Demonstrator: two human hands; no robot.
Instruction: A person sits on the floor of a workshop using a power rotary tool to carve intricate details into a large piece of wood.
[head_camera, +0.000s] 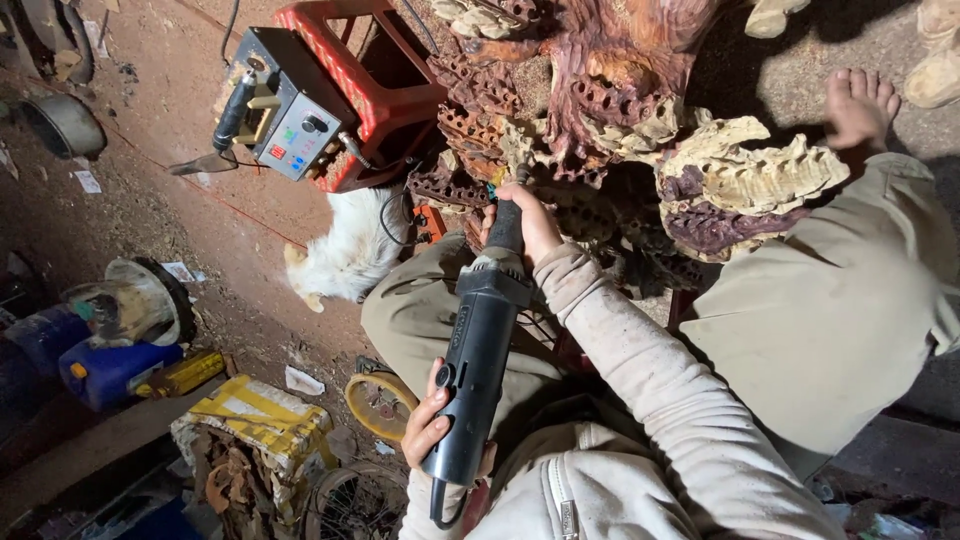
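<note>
**Both hands on grinder, tip at carving**

Nearest the camera: pale zip jacket (600, 490), dusty sleeve running up frame to the right hand. Khaki trousers, knees spread to either side of the work.

Left hand (428, 420) wraps the tail end of the grinder (478, 345), thumb over the rear of the body, fingers closed round it. A black cord leaves the tail just below the hand.

Grinder: long black body, lying at a slight tilt, tail low and near the torso, nose pointing up frame between the knees. Grey collar about midway.

Right hand (525, 222) clamps the narrow neck of the grinder, fingers fully closed round it. The working tip is hidden behind the hand; contact with the wood cannot be confirmed.

Carving (640, 140): large wood piece, reddish-brown with pale yellow ridged parts and rows of honeycomb-like holes. It sits directly ahead of the grinder nose, touching or just beside the right hand.

Bare foot (860, 105) on the ground to the right of the carving.

Left of the knee: a white furry animal (345, 255) lies on the dirt floor, near the carving base.

Further left, lower: yellow disc (380, 400), yellow-wrapped bundle (255, 425), blue can (105, 370).

Farthest: red plastic stool (370, 80) on its side, grey control box (285, 105) with knobs and buttons leaning against it, black handle at the box's left edge.
</note>
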